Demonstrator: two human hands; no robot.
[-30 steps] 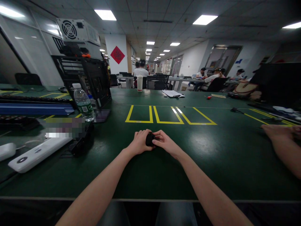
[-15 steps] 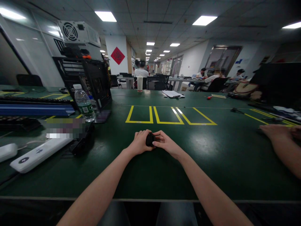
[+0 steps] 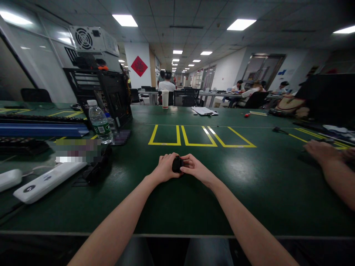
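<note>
A small black rounded object [image 3: 176, 164] is held between my two hands, low over the green tabletop [image 3: 177, 207]; I cannot make out what kind it is. My left hand [image 3: 166, 165] is wrapped round its left side, with the thumb below and fingers above. From the right, my right hand [image 3: 194, 167] is closed at the object's right edge, thumb and fingertips touching it. Fingers hide much of its surface. Just beyond the hands, yellow tape outlines [image 3: 197, 145] mark the table.
On the left lie a white power strip [image 3: 47, 183], a water bottle [image 3: 100, 123] and an open computer case [image 3: 111, 96]. A white cup [image 3: 165, 99] and papers [image 3: 204, 111] stand farther back. Another person's hand [image 3: 321, 151] reaches in at the right.
My hands and the black object stay almost in the same place. The other person's hand at the right has shifted slightly left.
</note>
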